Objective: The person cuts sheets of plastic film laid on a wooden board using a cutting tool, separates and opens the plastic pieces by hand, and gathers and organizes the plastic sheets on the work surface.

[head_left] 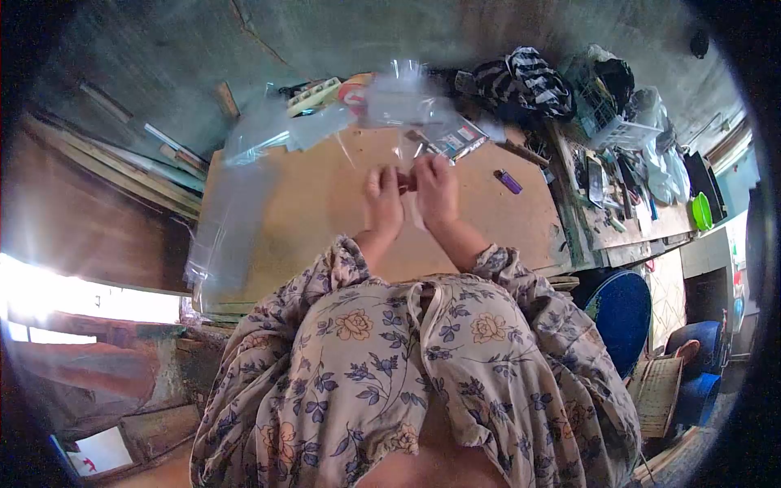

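Note:
My left hand (381, 199) and my right hand (438, 189) are close together above the middle of the wooden table (309, 211). The fingers of both are closed, meeting at a small dark reddish thing (407, 182) whose kind I cannot make out. A pale, see-through strip seems to hang below it between my wrists. Just beyond my fingertips lie clear plastic sheets (403, 106) and a printed clear packet (460, 140). A purple lighter (508, 181) rests to the right of my right hand.
More clear plastic (232, 220) covers the table's left side. At the back stand a pale power strip (313, 96) and a black-and-white striped cloth (525, 81). On the right are a grey crate (622, 130), a green bowl (701, 211) and a blue barrel (620, 313).

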A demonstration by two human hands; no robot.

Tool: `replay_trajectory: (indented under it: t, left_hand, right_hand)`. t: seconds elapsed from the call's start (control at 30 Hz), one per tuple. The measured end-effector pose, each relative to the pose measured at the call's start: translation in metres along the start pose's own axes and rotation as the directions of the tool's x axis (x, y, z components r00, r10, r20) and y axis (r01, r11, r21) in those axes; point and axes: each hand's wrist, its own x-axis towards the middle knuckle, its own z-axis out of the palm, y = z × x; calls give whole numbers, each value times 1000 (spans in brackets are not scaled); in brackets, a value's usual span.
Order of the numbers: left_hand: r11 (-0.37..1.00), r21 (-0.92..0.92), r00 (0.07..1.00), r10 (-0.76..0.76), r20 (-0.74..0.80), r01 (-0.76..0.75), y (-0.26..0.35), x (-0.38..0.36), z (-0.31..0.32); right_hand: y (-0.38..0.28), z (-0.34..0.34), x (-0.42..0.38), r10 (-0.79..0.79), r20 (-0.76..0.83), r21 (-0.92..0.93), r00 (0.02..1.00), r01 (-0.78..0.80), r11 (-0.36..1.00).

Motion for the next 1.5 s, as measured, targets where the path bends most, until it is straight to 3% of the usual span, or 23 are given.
replay_trajectory:
  t: [0.03,0.1,0.17,0.23,0.3,0.33,0.4,0.5,0.57,0.63,0.67,0.73,0.77,0.83,0.97,1.03,1.1,1.17,1.23,1.27,1.33,1.43,1.5]
  left_hand:
    - [1000,0,1000,-3,-1,3,7,5,-3]
    - [967,165,949,-144,-282,196,26,22,-21]
    - [939,291,974,-136,-180,185,32,44,-46]
    - [899,408,987,-139,-78,159,36,45,-52]
    - [920,-198,941,-326,87,337,39,33,-48]
    - [921,-196,941,-326,91,337,40,20,-39]
    - [844,291,857,-501,124,451,39,-8,-21]
    - [818,400,838,-514,186,413,0,10,-54]
    - [839,396,874,-461,153,373,-30,43,-94]
    - [621,717,800,-582,150,317,-28,62,-109]
    - [617,718,796,-588,147,323,-30,66,-111]
    - [377,926,830,-511,224,-18,-28,68,-108]
    - [375,927,825,-520,222,-14,-30,71,-109]
    - [150,940,823,-454,342,-308,-33,80,-111]
    - [1,945,809,-516,281,-327,-47,85,-103]
    - [-27,983,956,-240,169,-181,-51,62,-87]
    - [-64,939,927,149,343,-337,-62,33,-77]
    - [-40,904,888,169,427,-427,-60,-3,-66]
    - [163,885,885,-103,454,-436,-68,-31,-69]
    - [165,887,887,-105,450,-431,-75,-37,-75]
    - [282,897,839,-338,426,-342,-87,-45,-85]
    - [319,813,820,-154,552,-487,-93,-49,-88]
    - [253,822,812,-173,557,-510,-88,-55,-83]
  right_hand:
    - [-4,-6,10,220,-19,152,975,-215,965]
    - [-4,-25,32,266,-120,336,956,-213,918]
    - [-2,-44,42,345,-84,192,935,-324,926]
    - [-3,-36,38,328,-142,274,934,-282,920]
    - [-2,-32,36,317,-199,351,927,-235,906]
    - [1,-31,37,360,-257,391,897,-244,887]
    - [16,-36,41,407,-319,437,856,-248,864]
    - [57,-66,43,397,-336,378,854,-264,888]
    - [85,-86,37,479,-321,208,817,-432,877]
    - [117,-91,19,527,-323,143,786,-509,849]
    - [133,-95,9,579,-318,79,751,-587,806]
    - [144,-101,-12,679,-260,76,686,-687,723]
    - [159,-106,-18,685,-264,77,679,-693,716]
    - [172,-109,-30,361,-294,-576,885,-466,672]
    - [107,-102,-32,529,-112,-653,841,-463,600]
    - [125,-106,-25,114,-157,-769,981,-193,609]
    - [104,-107,-21,-59,-105,-833,993,-55,551]
    - [83,-106,-21,-93,-50,-850,994,7,527]
    - [81,-117,-21,-164,101,-817,981,176,548]
    - [84,-123,-21,-160,105,-818,982,177,547]
    - [90,-132,-22,-314,365,-803,877,467,371]
    - [89,-135,-25,-275,371,-738,887,461,493]
    - [82,-130,-32,-303,316,-729,899,435,528]
